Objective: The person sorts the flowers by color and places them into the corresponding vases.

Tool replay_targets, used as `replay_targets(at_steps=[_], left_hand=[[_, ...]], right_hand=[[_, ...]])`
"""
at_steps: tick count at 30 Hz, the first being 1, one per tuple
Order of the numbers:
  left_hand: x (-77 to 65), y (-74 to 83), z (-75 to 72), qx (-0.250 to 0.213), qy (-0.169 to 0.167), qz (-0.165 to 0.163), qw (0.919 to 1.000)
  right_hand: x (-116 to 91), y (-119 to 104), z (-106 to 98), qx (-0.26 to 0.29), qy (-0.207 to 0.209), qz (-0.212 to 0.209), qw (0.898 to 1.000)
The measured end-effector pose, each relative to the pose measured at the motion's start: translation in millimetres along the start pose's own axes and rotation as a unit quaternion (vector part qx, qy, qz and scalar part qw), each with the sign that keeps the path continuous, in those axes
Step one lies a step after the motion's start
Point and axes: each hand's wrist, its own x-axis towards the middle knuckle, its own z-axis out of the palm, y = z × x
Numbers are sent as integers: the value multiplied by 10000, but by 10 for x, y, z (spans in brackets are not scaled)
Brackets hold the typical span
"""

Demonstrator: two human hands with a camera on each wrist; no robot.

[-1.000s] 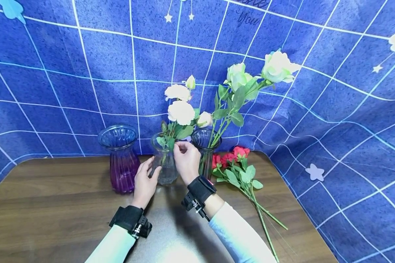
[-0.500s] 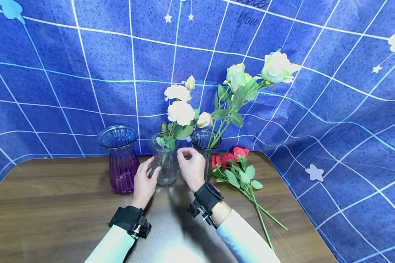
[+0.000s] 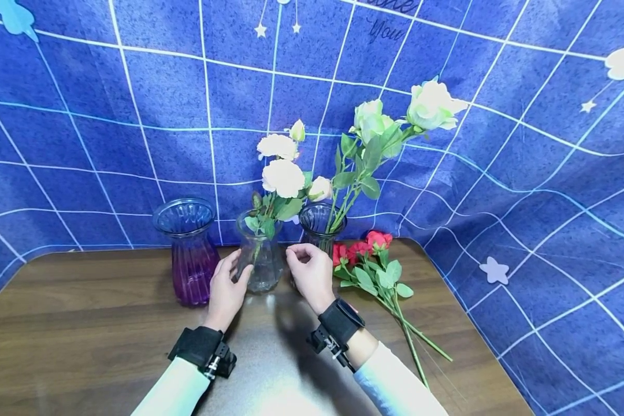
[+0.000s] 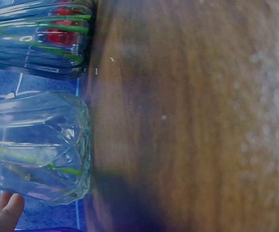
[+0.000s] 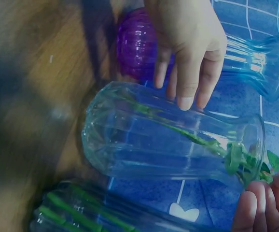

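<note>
A clear glass vase [image 3: 264, 268] stands upright between the two hands, holding a leafy stem with pale pink-white flowers [image 3: 283, 178]. My left hand [image 3: 227, 292] rests fingertips against its left side, and in the right wrist view that left hand [image 5: 190, 53] has its fingers fairly straight along the glass. To the vase's right is my right hand [image 3: 311, 274], thumb and forefinger tips close together, with nothing visible between them. It partly hides a dark glass vase [image 3: 322, 219] bearing white-green roses [image 3: 431, 107]. In the left wrist view the clear vase [image 4: 38, 145] shows the stem inside.
A purple and blue glass vase [image 3: 192, 260] stands left of the left hand. Red roses [image 3: 361, 249] lie on the wooden table [image 3: 93, 346] at the right, their long stems crossing toward the front. A blue gridded cloth [image 3: 161, 86] hangs behind.
My right hand has come away from the leaves at the clear vase's rim and moved down and to the right. The left hand stays against the vase, and the flowers keep their place.
</note>
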Motion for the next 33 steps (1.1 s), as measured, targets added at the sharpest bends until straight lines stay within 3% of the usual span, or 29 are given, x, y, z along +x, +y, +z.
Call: replay_targets(at_steps=[8, 20, 28, 33], left_hand=[[-14, 147, -145, 139, -173, 69, 9997], [-34, 355, -528, 305, 136, 676, 9972], [-77, 426, -887, 81, 369, 571, 9977], [-8, 415, -1159, 83, 688, 342, 9970]], right_hand=[[-15, 101, -231, -223, 158, -166, 9995], [21, 312, -765, -449, 438, -18, 9980], [-3, 563, -1184, -1171, 707, 397, 9898], [-52, 743, -1398, -1450, 757, 583, 9848]])
